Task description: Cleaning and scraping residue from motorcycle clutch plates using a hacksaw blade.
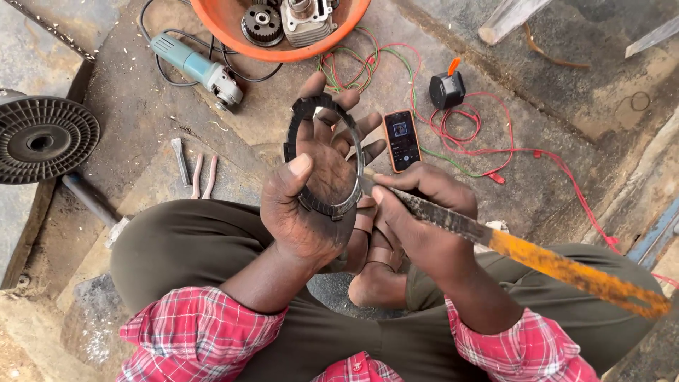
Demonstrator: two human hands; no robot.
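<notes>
Your left hand (311, 191) grips a toothed dark ring (322, 159) upright above your knees, your right hand (417, 212) is closed on a long rusty blade (537, 258) touching the ring's lower right edge, phone (402, 140) just beyond, bare floor (537, 141) rightward.

ring plate (322, 155) in left hand (311, 205): dark matt friction facing, worn, toothed rim, bare dull metal edge at the bottom. blade (509, 247) in right hand (417, 212): rough flat steel, grey and pitted near the tip, orange rust over the far end. basin (283, 49): smooth orange plastic, holds cast metal parts, dull silver. angle grinder (198, 69): teal plastic body, grey metal head. phone (402, 140): glossy glass. floor (537, 155): rough gritty concrete. shirt cuffs (191, 339): woven plaid cloth. trousers: matt olive cloth
</notes>
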